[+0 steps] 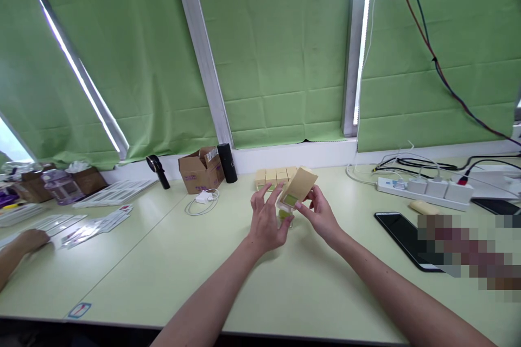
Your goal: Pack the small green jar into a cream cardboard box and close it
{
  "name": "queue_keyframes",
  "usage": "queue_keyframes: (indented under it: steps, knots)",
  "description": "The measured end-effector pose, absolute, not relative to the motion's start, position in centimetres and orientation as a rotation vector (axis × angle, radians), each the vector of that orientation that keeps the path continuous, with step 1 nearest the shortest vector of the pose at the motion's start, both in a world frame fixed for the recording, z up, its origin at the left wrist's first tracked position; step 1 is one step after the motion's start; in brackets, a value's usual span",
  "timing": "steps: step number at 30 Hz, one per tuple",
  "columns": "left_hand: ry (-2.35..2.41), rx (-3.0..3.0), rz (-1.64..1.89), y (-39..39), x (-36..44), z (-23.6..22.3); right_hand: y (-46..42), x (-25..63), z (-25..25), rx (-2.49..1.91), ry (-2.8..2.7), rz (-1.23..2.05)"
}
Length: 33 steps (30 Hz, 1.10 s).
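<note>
- Landmark: the carton (199,172), brown and open-flapped, standing at the back of the table (171,265).
- The box (302,183), tan with a green patch low on its face, is held tilted in the air, right of the carton and nearer the viewer.
- The right hand (321,217), farther right of the carton than the box, is closed in a pinch on the box's lower right edge, thumb in front.
- The left hand (266,222), right of the carton and nearer the viewer, has its fingers spread at the box's left side. A small greenish piece (284,215) shows by its thumb, under the box; whether this hand grips either one, I cannot tell.
- Right of the carton, past the hands, a row of similar boxes (270,174) stands behind the held one.
- A black cylinder (227,163) stands just beside the carton, on its right.
- A white charger (204,197) with a coiled cable lies just in front of the carton.
- Left of the carton: a black fan (158,171), then white trays (118,193), and a purple-tinted jug (64,187) farther off.
- Left of the carton and nearer the viewer: clear packets (100,225) and, beyond them, a co-worker's hand (33,241), blurred.
- Well right of the carton: a power strip (423,193) with plugs, and a phone (401,236) nearer the viewer, partly covered by pixelation.
</note>
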State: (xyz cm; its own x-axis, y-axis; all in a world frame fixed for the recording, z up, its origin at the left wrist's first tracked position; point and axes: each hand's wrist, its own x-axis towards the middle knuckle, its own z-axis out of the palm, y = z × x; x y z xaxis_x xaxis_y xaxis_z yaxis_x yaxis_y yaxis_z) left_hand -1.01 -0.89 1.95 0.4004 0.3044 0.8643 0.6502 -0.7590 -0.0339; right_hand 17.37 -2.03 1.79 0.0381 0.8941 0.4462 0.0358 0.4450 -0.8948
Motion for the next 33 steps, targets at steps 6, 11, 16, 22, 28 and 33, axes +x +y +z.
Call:
queue_keyframes:
  steps: [6,11,16,22,28,33]
  knots:
    - [-0.891,-2.441,-1.363,0.0,-2.4,1.3,-3.0,17.2,1.9,-0.961,-1.562,0.435]
    - [-0.793,-2.462,-1.375,0.4,-2.7,1.2,-3.2,17.1,1.2,-0.867,-1.780,0.171]
    - [-0.733,-2.361,-1.390,0.4,-3.0,1.4,-3.0,17.2,0.7,-0.821,-1.935,-0.070]
    - [-0.687,-2.102,-1.420,0.2,-3.2,1.5,-2.5,17.3,0.1,-0.822,-1.885,-0.225]
    - [-0.594,-2.089,-1.373,0.1,-3.3,1.0,-2.1,17.6,-0.1,-0.922,-1.800,-0.218]
    - [-0.535,-2.167,-1.437,-0.1,-3.2,1.1,-1.7,17.6,-0.4,-1.001,-1.742,-0.144]
